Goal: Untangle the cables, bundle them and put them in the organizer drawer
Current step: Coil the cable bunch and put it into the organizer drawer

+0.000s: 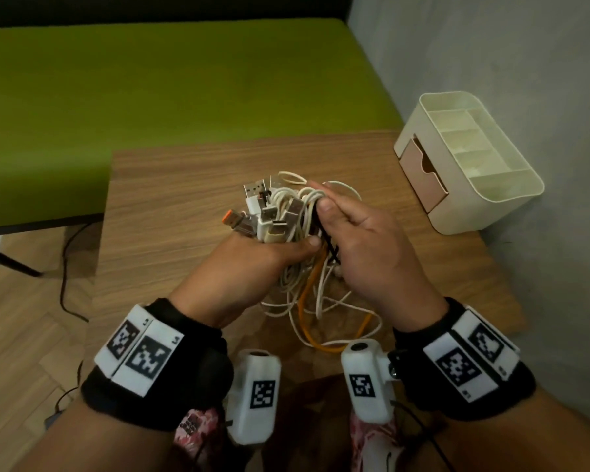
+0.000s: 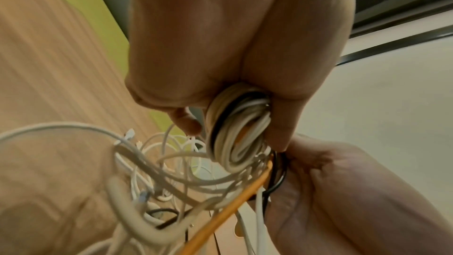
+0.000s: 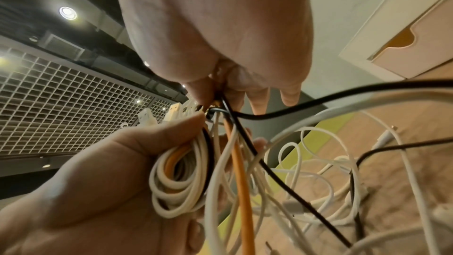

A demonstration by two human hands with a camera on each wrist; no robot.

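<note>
My left hand (image 1: 252, 264) grips a thick bunch of cables (image 1: 280, 212) above the wooden table (image 1: 171, 216), mostly white with one orange and one black, their plugs sticking up. In the left wrist view the coiled loops (image 2: 237, 133) sit inside the curled fingers. My right hand (image 1: 358, 240) pinches the black and orange strands (image 3: 230, 119) beside that bunch, other fingers extended. Loose cable ends (image 1: 321, 308) hang down to the table in a tangle. The cream organizer (image 1: 474, 161) stands at the right, its pink drawer (image 1: 423, 175) slightly pulled out.
A green-topped surface (image 1: 184, 86) lies beyond the table. A grey wall (image 1: 525, 63) runs along the right, close behind the organizer. A rubber band (image 1: 292, 178) lies on the table just past the plugs. A dark cord (image 1: 65, 277) trails on the floor at left.
</note>
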